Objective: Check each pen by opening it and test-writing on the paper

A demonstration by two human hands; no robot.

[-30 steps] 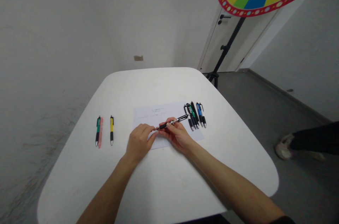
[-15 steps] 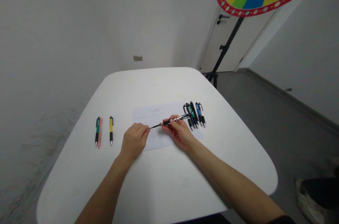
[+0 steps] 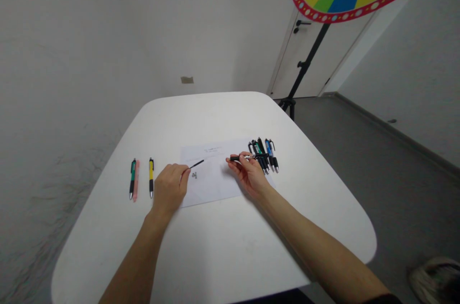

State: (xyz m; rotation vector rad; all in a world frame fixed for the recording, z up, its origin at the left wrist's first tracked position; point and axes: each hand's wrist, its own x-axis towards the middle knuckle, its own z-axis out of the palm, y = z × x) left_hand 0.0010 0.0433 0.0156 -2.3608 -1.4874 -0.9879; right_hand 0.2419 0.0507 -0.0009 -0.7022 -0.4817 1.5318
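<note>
At the far left of the white surface (image 3: 215, 251), a green pen (image 3: 132, 179) and a pink pen (image 3: 136, 180) lie side by side, with a yellow pen (image 3: 151, 177) apart from those 2, just beside the left hand. The left hand (image 3: 169, 185) pinches 1 end of a slim dark refill (image 3: 197, 163), whose free end points right over the paper (image 3: 215, 181). It looks very light, likely smooth and a little bendy, so a thumb-and-finger hold near 1 end should suit; squeezing hard could bow it. Just below it, a small grey shape (image 3: 194, 175) shows over the paper, too small to identify.

Further right, the right hand (image 3: 253, 178) pinches a pen barrel (image 3: 234, 158), lying crosswise in the fingers. This should be stiff and light, probably surest to grip at the dark front section and slicker along the shinier part behind. Its rear overlaps a bunch of pens (image 3: 275, 162) in view; I cannot tell whether they touch.
</note>
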